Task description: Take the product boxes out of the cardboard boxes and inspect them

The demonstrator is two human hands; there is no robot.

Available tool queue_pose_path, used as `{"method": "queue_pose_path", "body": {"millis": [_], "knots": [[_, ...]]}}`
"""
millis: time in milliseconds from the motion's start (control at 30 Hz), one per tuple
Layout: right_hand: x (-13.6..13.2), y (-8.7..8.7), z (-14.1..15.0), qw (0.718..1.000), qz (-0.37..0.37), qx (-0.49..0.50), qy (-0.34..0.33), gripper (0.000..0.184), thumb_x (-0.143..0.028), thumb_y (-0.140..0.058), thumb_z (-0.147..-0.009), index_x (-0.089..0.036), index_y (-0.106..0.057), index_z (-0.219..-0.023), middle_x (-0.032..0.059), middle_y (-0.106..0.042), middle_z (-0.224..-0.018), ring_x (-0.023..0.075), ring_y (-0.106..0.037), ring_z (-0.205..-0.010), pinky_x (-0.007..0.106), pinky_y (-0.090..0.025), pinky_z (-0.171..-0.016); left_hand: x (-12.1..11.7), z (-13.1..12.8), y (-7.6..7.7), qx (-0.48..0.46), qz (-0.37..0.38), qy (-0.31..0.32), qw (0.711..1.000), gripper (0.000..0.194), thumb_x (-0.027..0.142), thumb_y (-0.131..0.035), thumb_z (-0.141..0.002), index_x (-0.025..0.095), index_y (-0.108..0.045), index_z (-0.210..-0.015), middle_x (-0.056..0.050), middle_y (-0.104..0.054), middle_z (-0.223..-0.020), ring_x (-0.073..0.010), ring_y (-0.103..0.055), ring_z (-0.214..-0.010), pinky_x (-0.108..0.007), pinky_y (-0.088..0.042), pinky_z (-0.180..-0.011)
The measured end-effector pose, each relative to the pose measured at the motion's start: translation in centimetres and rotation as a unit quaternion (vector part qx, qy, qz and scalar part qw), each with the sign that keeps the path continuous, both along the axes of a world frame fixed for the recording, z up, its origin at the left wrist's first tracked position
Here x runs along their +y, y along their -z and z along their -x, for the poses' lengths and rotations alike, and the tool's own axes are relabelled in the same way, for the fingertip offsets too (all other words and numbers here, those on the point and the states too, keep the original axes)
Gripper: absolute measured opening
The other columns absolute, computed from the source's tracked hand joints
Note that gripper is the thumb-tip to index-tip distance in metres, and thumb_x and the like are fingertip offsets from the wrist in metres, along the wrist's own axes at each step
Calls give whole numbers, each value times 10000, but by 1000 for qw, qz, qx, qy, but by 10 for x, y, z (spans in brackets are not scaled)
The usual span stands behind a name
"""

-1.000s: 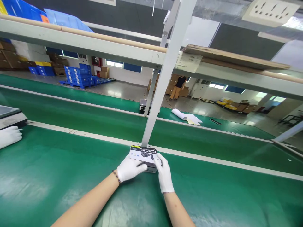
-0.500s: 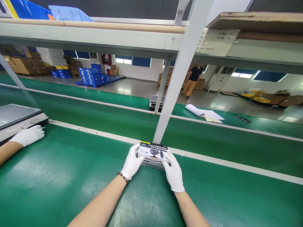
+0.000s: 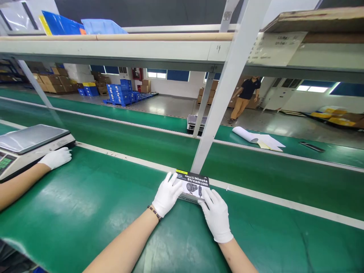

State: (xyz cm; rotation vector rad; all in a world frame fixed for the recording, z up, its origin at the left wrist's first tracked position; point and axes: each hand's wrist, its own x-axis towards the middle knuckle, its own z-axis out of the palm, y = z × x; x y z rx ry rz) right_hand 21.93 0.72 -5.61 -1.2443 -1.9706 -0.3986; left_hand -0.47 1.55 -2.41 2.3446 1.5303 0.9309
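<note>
A small printed cardboard box (image 3: 195, 182) lies on the green belt against the pale strip, with "Minute Stream 1000" and a picture of a pump-like device on its top. My left hand (image 3: 167, 194), white-gloved, grips its left end, fingers spread along the edge. At the right front corner, my right hand (image 3: 215, 212), also gloved, has its fingertips over the top and front. The box's top panel looks flat against its body. Gloves cover both ends of the box.
To the left, a co-worker's gloved hand (image 3: 58, 157) rests beside a weighing scale (image 3: 34, 138). A slanted metal post (image 3: 216, 102) rises just behind the box, under a shelf beam (image 3: 119, 49). Papers (image 3: 261, 139) and a dark phone-like object (image 3: 312, 146) lie beyond.
The box's top, earlier slightly raised above its front, now sits down flush. My left hand's fingers have spread further. The view has shifted left, and the person in the background has moved.
</note>
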Motion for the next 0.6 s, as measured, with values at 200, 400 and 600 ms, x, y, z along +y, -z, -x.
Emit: {"method": "queue_pose_path", "body": {"millis": [200, 400, 600], "knots": [[-3, 5, 1, 1000, 7, -22, 1, 291, -243, -460, -912, -220, -670, -1112, 96, -702, -1104, 285, -594, -1093, 530, -458, -946, 8, -13, 19, -242, 190, -42, 951, 434, 301, -398, -927, 178, -489, -1333, -100, -352, -1517, -243, -312, -1409, -453, -303, -1154], [-9, -5, 26, 995, -27, -33, -87, 337, -265, -423, -910, -226, -635, -1170, 94, -690, -1127, 257, -632, -1039, 444, -525, -888, 4, -17, 7, -431, 213, 65, 874, 707, 298, -499, -869, 176, -178, -1487, -123, -377, -1500, -228, -425, -1343, -462, -313, -1147], [48, 8, 5, 994, -37, -50, -92, 467, -389, -306, -874, -223, -735, -955, 140, -724, -927, 295, -669, -793, 423, -533, -654, 6, -17, -14, -440, 173, 60, 879, 556, 223, -592, -774, 150, -477, -1313, -134, -566, -1324, -259, -540, -1220, -440, -392, -1093]]}}
